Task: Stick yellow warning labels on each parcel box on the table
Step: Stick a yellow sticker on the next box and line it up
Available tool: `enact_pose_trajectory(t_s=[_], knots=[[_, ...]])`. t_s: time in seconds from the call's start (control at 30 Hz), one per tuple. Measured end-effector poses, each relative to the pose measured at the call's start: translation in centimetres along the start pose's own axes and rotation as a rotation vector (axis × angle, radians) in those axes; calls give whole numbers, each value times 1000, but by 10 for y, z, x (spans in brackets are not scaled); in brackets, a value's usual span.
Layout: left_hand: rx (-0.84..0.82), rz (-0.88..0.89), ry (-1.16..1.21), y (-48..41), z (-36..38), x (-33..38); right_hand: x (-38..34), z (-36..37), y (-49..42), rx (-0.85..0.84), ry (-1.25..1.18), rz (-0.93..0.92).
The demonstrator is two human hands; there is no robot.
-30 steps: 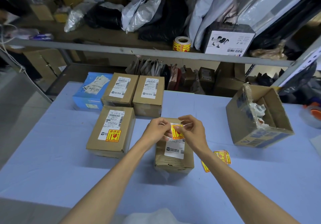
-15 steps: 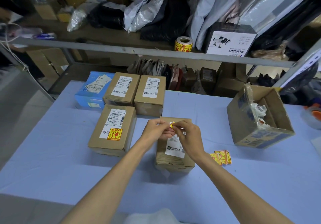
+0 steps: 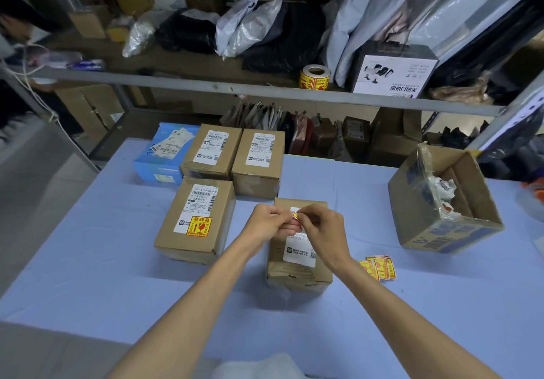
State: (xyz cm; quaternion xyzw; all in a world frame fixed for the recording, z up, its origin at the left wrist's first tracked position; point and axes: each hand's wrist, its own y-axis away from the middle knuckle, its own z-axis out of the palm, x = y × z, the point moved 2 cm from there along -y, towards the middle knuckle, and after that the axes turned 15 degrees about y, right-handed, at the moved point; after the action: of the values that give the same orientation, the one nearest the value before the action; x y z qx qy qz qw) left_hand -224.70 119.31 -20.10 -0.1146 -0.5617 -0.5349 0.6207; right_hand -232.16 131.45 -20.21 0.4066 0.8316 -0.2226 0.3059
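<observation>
My left hand (image 3: 269,222) and my right hand (image 3: 322,228) meet above a small brown parcel box (image 3: 298,266) with a white shipping label. Both pinch one yellow warning label (image 3: 295,215); only its edge shows between the fingers. To the left stands a brown box (image 3: 195,221) that bears a yellow warning label (image 3: 199,226). Behind it are two more brown boxes (image 3: 211,155) (image 3: 259,162) and a blue box (image 3: 162,155), none with a yellow label on its visible faces. A small pile of loose yellow labels (image 3: 378,266) lies on the blue table (image 3: 103,261) right of my right wrist.
An open cardboard box (image 3: 441,202) holding crumpled plastic and paper stands at the right. A roll of yellow labels (image 3: 314,77) sits on the shelf behind, among bags and a white printed box (image 3: 391,72). Bags and cartons fill the space under the shelf.
The yellow label faced the camera a second ago; it has turned edge-on and is mostly hidden between my fingers. Both hands have stayed above the small box.
</observation>
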Motion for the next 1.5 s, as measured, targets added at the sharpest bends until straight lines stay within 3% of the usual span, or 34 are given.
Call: enact_pose_trajectory(t_s=[1.17, 1.5], knots=[[-53, 93, -149, 11, 3, -2, -2, -4, 5, -126, -44, 66], [-27, 157, -319, 7, -1, -5, -4, -13, -1, -199, -29, 37]])
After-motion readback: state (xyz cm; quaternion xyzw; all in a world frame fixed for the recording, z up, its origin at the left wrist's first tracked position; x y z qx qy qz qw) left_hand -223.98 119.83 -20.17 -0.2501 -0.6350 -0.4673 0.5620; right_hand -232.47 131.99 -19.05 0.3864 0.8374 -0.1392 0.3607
